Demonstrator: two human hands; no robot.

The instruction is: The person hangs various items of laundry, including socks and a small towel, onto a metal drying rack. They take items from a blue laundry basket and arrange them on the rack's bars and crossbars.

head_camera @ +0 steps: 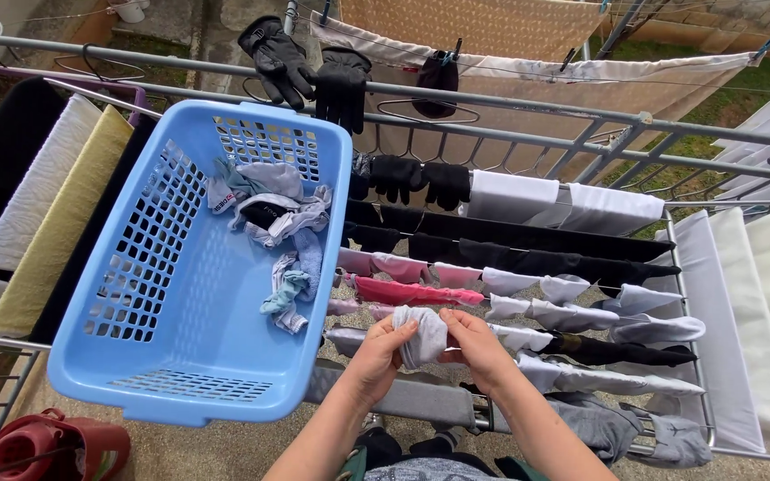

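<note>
The left hand (378, 349) and the right hand (477, 343) both hold one small white sock (424, 337). The fingers of each hand are pinched shut on it, one hand on each side. The sock is up in the air, just over the front rails of the drying rack (528, 116), near the body.

The sock could slip. It is held only by fingertips, so if one hand lets go too soon it may drop between the rails and land on the ground below. Then it would get dirty.

Under the hands lie many other socks (581, 313), white, pink and dark, close together in rows. A sleeve or a wrist that brushes them could push one off its rail.

The blue basket (180, 356) sits on the rack on the left, touching the rails, and its near end sticks out past the front rail. A few small clothes (269, 205) lie in its far end. A bump from the left elbow could tip it, I think, and the clothes would spill.

Black gloves (309, 67) hang over the far rail. They are well away from the hands, so they look safe.

A red thing (46, 441) stands on the ground at the left, under the basket. I cannot tell what it is.
</note>
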